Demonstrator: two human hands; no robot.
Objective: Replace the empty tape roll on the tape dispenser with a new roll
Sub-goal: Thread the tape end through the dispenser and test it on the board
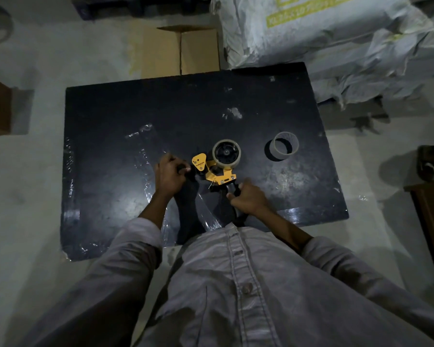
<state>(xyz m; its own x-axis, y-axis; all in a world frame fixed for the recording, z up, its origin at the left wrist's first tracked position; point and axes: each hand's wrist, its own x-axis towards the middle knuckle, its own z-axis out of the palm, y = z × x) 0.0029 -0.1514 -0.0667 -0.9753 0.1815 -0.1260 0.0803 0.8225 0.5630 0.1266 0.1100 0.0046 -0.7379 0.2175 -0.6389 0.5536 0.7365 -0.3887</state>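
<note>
A yellow and black tape dispenser point(214, 171) is held over the near middle of the dark table point(115, 116). A clear tape roll point(226, 154) sits on its black hub. My right hand point(248, 197) is closed around the dispenser's black handle. My left hand point(169, 172) grips the dark front end of the dispenser, just left of the yellow flap; whether it also pinches tape there I cannot tell. An empty cardboard core point(285, 145) lies on the table to the right of the dispenser, apart from both hands.
Strips of clear tape point(142, 131) stick to the table's left part. A cardboard box point(181, 51) stands beyond the far edge. Big white sacks point(323, 33) are piled at the back right. A brown piece of furniture point(431, 221) is at the right.
</note>
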